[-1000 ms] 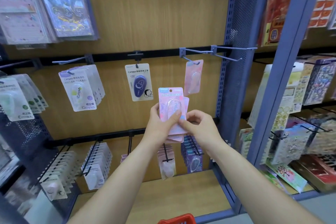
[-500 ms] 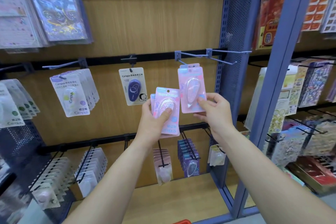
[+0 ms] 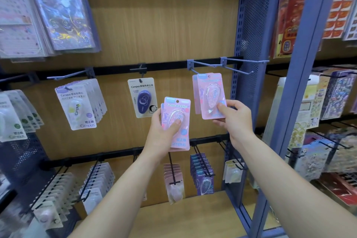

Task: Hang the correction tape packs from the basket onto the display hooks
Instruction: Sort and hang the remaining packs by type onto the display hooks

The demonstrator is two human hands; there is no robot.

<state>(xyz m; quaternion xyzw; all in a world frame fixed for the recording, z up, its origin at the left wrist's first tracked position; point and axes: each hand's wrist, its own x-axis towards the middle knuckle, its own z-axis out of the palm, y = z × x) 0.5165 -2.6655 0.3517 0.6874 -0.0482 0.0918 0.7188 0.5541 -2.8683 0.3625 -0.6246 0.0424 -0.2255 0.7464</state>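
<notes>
My left hand (image 3: 164, 131) grips a small stack of pink correction tape packs (image 3: 176, 121), thumb pressed on the front one. My right hand (image 3: 234, 117) pinches the lower right corner of another pink pack (image 3: 211, 94), held up just under a grey-blue display hook (image 3: 222, 66). A second pink pack sits right behind it; whether either is threaded on the hook I cannot tell. The basket is out of view.
A dark blue tape pack (image 3: 143, 97) and white Campus packs (image 3: 79, 104) hang on the same rail. Lower hooks (image 3: 201, 162) carry more packs. A perforated blue upright (image 3: 251, 63) stands just right of the hook, with sticker racks (image 3: 332, 98) beyond.
My right hand took one pink pack off the stack and raised it up and right to the hook. My left hand stayed at mid height with the rest.
</notes>
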